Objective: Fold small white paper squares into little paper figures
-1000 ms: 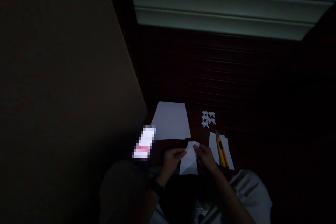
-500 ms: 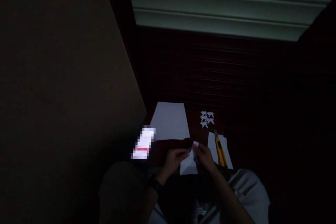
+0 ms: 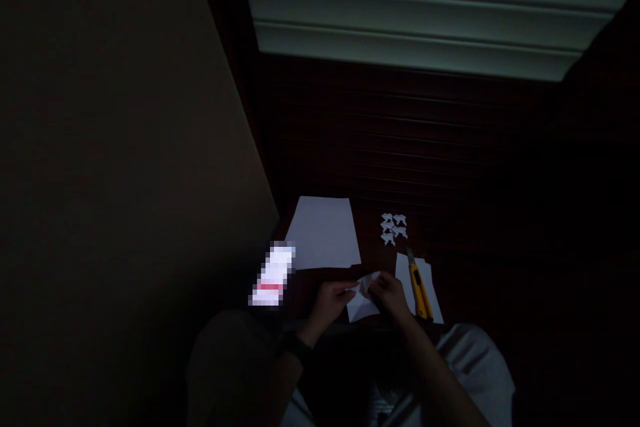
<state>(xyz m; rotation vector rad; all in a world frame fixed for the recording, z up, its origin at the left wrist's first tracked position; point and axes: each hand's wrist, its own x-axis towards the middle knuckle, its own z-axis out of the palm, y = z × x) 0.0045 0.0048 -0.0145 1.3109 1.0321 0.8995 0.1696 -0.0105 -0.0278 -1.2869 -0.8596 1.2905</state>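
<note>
Left hand (image 3: pixel 331 300): thumb and fingertips pinched closed on the left edge of a white sheet, palm turned inward.
Right hand (image 3: pixel 393 295): thumb and fingers closed on the upper right part of that same sheet, knuckles uppermost.
Creased paper (image 3: pixel 362 310): this is the sheet I see gripped, plain white and smallish, its lower part spread fairly flat, its upper part lifted and folded over with a shaded hollow between the layers. From my distant seat the light is very dim, so I can't be certain how many folds it carries.
Paper and grip: it lies between the two hands, touching the fingertips of both; its lower corners stick out below them, towards the person's lap, at the near edge of a dark tabletop (image 3: pixel 371 240).
Yellow cutter (image 3: pixel 419 288): just beyond the right hand, blade pointing away from the person, resting on smaller white sheets (image 3: pixel 433 297).
Small folded pieces (image 3: pixel 399 231): a white cluster farther back, pointed in outline, above the cutter's tip.
Large white sheets (image 3: pixel 323 233): stacked flat, behind the left hand.
Glowing screen (image 3: pixel 273 273): pixelated, at the left, overlapping that stack's near corner in my view.
</note>
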